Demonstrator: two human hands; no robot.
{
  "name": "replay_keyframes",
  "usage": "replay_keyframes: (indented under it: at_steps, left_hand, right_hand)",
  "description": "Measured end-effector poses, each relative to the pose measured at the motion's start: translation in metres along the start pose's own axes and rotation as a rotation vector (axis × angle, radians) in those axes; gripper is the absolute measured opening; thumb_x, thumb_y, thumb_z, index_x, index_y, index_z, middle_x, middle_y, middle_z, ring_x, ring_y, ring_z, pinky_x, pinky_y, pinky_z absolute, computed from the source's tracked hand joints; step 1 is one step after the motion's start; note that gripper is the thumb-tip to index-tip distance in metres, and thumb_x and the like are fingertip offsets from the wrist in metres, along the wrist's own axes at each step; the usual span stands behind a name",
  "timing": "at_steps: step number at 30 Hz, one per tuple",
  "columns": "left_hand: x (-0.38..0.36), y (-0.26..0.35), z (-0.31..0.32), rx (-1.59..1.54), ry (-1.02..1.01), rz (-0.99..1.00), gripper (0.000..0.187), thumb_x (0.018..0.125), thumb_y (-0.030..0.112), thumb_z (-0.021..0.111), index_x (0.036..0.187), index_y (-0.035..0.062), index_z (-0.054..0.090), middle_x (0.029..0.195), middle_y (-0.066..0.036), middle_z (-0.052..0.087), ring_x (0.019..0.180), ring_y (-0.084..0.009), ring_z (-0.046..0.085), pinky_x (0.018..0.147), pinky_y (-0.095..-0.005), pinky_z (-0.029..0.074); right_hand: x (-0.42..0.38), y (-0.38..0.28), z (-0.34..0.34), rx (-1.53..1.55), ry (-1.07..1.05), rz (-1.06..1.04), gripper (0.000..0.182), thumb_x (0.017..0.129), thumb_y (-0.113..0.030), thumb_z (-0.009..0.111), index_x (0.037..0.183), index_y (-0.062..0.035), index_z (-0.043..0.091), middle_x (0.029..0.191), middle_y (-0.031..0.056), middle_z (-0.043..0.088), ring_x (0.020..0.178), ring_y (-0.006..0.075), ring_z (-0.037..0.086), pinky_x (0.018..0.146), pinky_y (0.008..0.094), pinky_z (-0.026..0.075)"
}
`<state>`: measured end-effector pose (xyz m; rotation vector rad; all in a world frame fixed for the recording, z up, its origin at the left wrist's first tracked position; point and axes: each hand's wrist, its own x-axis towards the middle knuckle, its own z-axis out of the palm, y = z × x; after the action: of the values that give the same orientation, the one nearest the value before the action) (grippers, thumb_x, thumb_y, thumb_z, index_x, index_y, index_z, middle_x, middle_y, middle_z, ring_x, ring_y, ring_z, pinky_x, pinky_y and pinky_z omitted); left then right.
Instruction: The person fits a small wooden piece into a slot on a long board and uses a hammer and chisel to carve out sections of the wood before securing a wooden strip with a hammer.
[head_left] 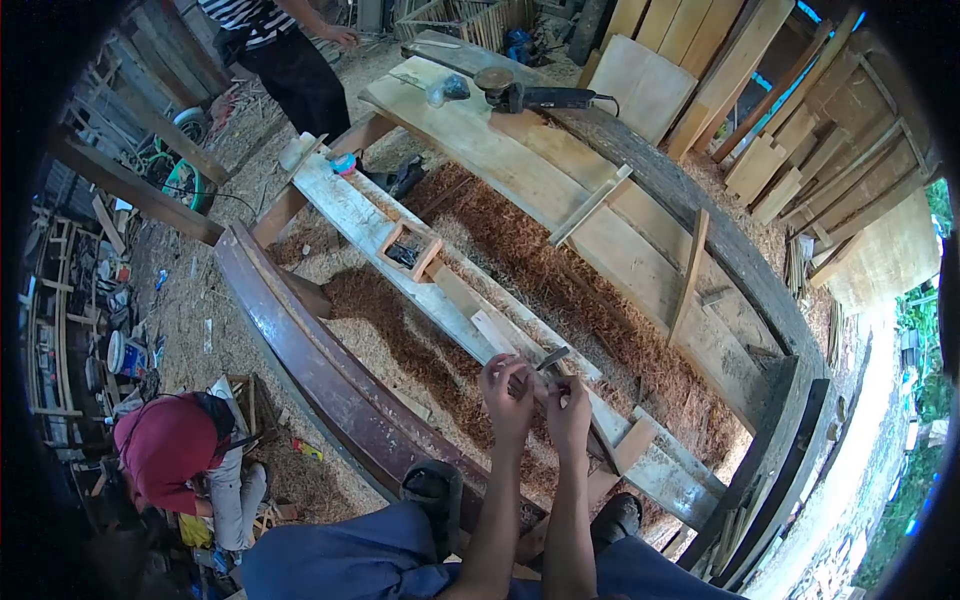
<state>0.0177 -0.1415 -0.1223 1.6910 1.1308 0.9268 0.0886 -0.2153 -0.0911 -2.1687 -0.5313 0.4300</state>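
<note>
Both hands are close together over a long pale plank [370,232] that runs diagonally before me. My left hand [508,388] has its fingers curled round something small and brownish, mostly hidden. Beside it, my right hand [568,402] pinches at the same spot with bent fingers; what lies in them I cannot make out. A short dark flat metal piece [553,357] sticks up just beyond the fingertips. Farther along the plank lies a wooden strip [455,290], and a small open wooden box [411,250] with dark small items in it sits past that.
An angle grinder [545,97] rests on the wide boards [610,240] at the back. A dark curved beam [330,345] lies at left. One person in red [170,450] crouches lower left; another in dark trousers [300,85] stands at the top. Wood shavings [530,240] cover the ground.
</note>
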Motion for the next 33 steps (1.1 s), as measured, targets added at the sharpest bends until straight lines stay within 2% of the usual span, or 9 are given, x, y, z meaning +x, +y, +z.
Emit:
replay_keyframes:
  at_steps: [9, 13, 16, 18, 22, 25, 28, 30, 33]
  left_hand:
    - [-0.004, -0.004, 0.008, 0.084, -0.002, -0.002, 0.044, 0.080, 0.009, 0.080, 0.121, 0.0101, 0.065, 0.135, -0.019, 0.041, 0.114, -0.0376, 0.055, 0.090, -0.0480, 0.053]
    - [-0.010, -0.016, 0.010, 0.044, 0.014, -0.051, 0.048, 0.079, 0.013, 0.083, 0.123, 0.0114, 0.065, 0.130, -0.019, 0.044, 0.111, -0.0377, 0.055, 0.090, -0.0485, 0.052]
    - [-0.005, -0.026, 0.011, 0.183, -0.012, 0.144, 0.051, 0.079, 0.018, 0.086, 0.125, 0.0109, 0.065, 0.124, -0.020, 0.046, 0.109, -0.0381, 0.056, 0.090, -0.0477, 0.051]
    - [-0.009, -0.022, 0.012, 0.079, 0.002, -0.027, 0.054, 0.078, 0.020, 0.088, 0.125, 0.0095, 0.065, 0.116, -0.020, 0.053, 0.107, -0.0380, 0.056, 0.089, -0.0467, 0.051]
    - [-0.003, -0.016, 0.006, 0.089, 0.001, 0.018, 0.053, 0.076, 0.021, 0.089, 0.121, 0.0058, 0.065, 0.109, -0.017, 0.058, 0.106, -0.0348, 0.058, 0.089, -0.0460, 0.050]
    - [0.000, -0.003, 0.002, 0.027, 0.004, -0.085, 0.051, 0.078, 0.022, 0.089, 0.118, 0.0021, 0.063, 0.105, -0.014, 0.061, 0.099, -0.0283, 0.062, 0.084, -0.0420, 0.053]
    - [0.001, 0.008, 0.004, -0.023, 0.024, -0.143, 0.057, 0.080, 0.022, 0.090, 0.120, -0.0003, 0.057, 0.107, -0.014, 0.060, 0.093, -0.0215, 0.064, 0.077, -0.0368, 0.055]
    - [0.004, 0.011, 0.007, -0.213, 0.015, -0.247, 0.067, 0.083, 0.018, 0.088, 0.132, 0.0000, 0.046, 0.109, -0.014, 0.059, 0.088, -0.0192, 0.064, 0.072, -0.0323, 0.055]
    - [0.007, 0.023, 0.008, -0.303, 0.031, -0.365, 0.076, 0.085, 0.014, 0.086, 0.141, 0.0005, 0.036, 0.110, -0.014, 0.058, 0.090, -0.0197, 0.063, 0.074, -0.0317, 0.055]
  right_hand:
    - [-0.021, -0.005, -0.005, -0.190, 0.014, 0.089, 0.018, 0.091, -0.007, 0.064, 0.105, 0.0029, 0.060, 0.107, 0.0244, 0.065, 0.110, 0.0444, 0.056, 0.093, 0.0504, 0.049]
    - [-0.025, 0.004, 0.005, -0.147, 0.146, -0.041, 0.013, 0.092, -0.007, 0.064, 0.099, 0.0031, 0.061, 0.096, 0.0217, 0.067, 0.094, 0.0443, 0.060, 0.084, 0.0519, 0.047]
    - [-0.024, 0.002, 0.006, -0.118, 0.176, -0.041, 0.014, 0.094, -0.008, 0.063, 0.101, 0.0034, 0.062, 0.096, 0.0228, 0.067, 0.093, 0.0440, 0.060, 0.084, 0.0520, 0.047]
    - [-0.024, 0.000, 0.000, -0.091, 0.149, 0.053, 0.015, 0.096, -0.010, 0.063, 0.103, 0.0033, 0.062, 0.096, 0.0229, 0.067, 0.091, 0.0433, 0.061, 0.084, 0.0513, 0.048]
    - [-0.023, 0.004, -0.002, -0.077, 0.157, 0.059, 0.014, 0.098, -0.010, 0.062, 0.103, 0.0033, 0.062, 0.096, 0.0227, 0.068, 0.090, 0.0398, 0.065, 0.082, 0.0471, 0.050]
    - [-0.022, 0.009, -0.003, 0.044, 0.128, 0.093, 0.013, 0.099, -0.010, 0.063, 0.103, 0.0025, 0.062, 0.094, 0.0205, 0.068, 0.087, 0.0338, 0.066, 0.078, 0.0416, 0.051]
    - [-0.018, 0.008, -0.007, 0.035, 0.125, 0.031, 0.012, 0.098, -0.008, 0.064, 0.103, 0.0020, 0.061, 0.090, 0.0178, 0.066, 0.085, 0.0275, 0.064, 0.076, 0.0365, 0.051]
    - [-0.017, 0.002, -0.008, 0.142, 0.167, 0.018, 0.010, 0.096, -0.004, 0.066, 0.104, 0.0013, 0.062, 0.088, 0.0145, 0.066, 0.081, 0.0231, 0.062, 0.074, 0.0342, 0.051]
    - [-0.014, -0.004, -0.015, 0.173, 0.115, -0.004, 0.011, 0.093, 0.001, 0.065, 0.104, -0.0003, 0.065, 0.084, 0.0137, 0.059, 0.074, 0.0276, 0.057, 0.069, 0.0369, 0.048]
